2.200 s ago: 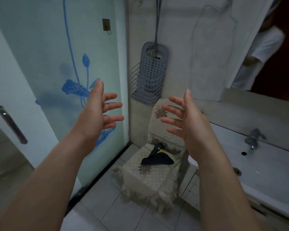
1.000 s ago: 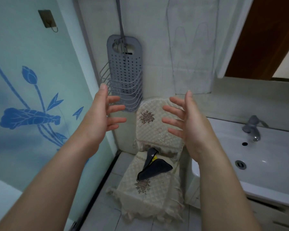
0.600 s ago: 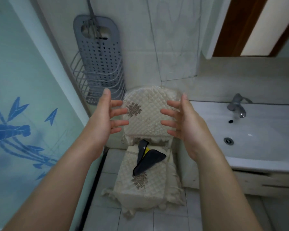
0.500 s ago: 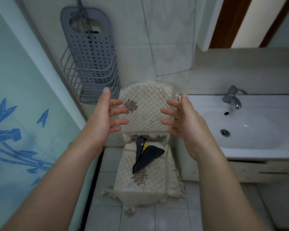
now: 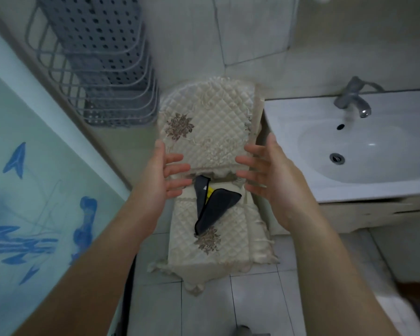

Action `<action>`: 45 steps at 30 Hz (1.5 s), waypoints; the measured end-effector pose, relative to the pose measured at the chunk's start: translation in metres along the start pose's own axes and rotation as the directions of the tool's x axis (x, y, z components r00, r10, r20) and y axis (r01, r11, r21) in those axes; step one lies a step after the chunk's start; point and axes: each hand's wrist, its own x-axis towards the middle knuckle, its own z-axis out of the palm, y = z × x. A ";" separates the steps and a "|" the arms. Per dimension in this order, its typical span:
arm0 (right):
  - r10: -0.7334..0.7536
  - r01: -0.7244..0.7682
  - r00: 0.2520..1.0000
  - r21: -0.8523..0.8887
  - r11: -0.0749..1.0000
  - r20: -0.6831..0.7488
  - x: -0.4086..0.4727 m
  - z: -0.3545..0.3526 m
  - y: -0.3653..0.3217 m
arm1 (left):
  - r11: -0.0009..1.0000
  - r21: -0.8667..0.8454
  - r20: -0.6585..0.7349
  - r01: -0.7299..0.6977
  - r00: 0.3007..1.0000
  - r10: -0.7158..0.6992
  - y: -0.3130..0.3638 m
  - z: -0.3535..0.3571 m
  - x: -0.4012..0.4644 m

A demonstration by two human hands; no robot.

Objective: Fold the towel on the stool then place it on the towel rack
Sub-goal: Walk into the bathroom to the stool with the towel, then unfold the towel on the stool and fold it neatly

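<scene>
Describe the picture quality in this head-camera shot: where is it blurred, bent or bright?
Head view: dim, flat light; the basket and tap are smeared by motion blur; wide-angle bending curves the sink edge; a small glint sits in the basin; both hands look fairly sharp.

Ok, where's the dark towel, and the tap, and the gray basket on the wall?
dark towel (image 5: 217, 206), head view, middle of its wide dark flap.
tap (image 5: 353, 99), head view, on its metal spout.
gray basket (image 5: 100, 32), head view, on its holed back panel.
</scene>
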 end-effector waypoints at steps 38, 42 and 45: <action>0.058 0.038 0.968 -0.372 0.927 0.244 0.284 0.038 0.425 | 0.984 -0.074 0.004 0.164 0.986 -0.164 -0.456 0.010 0.228; 0.087 0.051 0.958 -0.462 0.885 0.273 0.304 0.043 0.431 | 0.970 -0.153 -0.014 0.188 0.981 -0.192 -0.464 0.012 0.227; 0.122 0.045 0.947 -0.501 0.864 0.296 0.316 0.044 0.435 | 0.954 -0.221 -0.017 0.202 0.977 -0.211 -0.466 0.016 0.224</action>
